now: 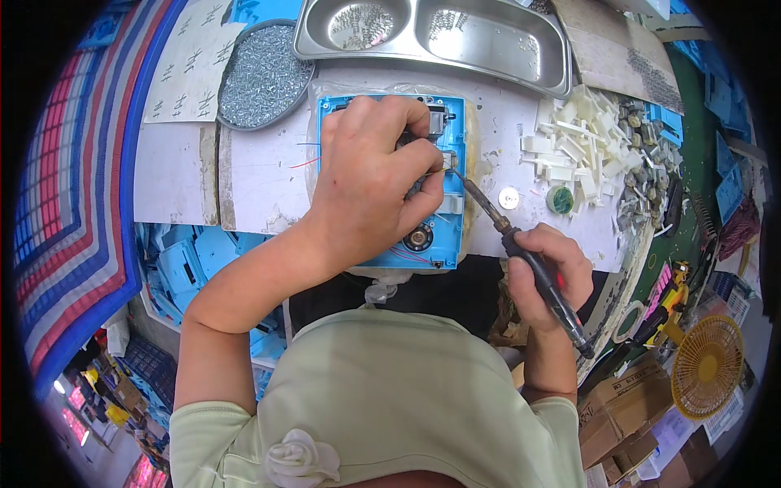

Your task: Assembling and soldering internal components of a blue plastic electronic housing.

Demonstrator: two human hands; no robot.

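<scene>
A blue plastic casing (pixel 457 236) lies on the table before me, with a small round speaker (pixel 418 237) and thin red wires in its lower part. Over the casing, my left hand (pixel 370 167) has its fingers bent and pinched together; what they grip is hidden. My right hand (pixel 553 272) is wrapped round the dark handle of a soldering iron (pixel 533 264). The iron's tip slants up-left to a small part at the casing's right side, close to my left fingertips. A thin red and a blue wire stick out left of my left hand.
A round tray of small screws (pixel 268 77) and a steel tray with two compartments (pixel 496 57) stand at the back. To the right are heaped white plastic parts (pixel 573 146) and metal parts (pixel 647 179), with a white disc (pixel 508 198) and a green round piece (pixel 560 199) nearby.
</scene>
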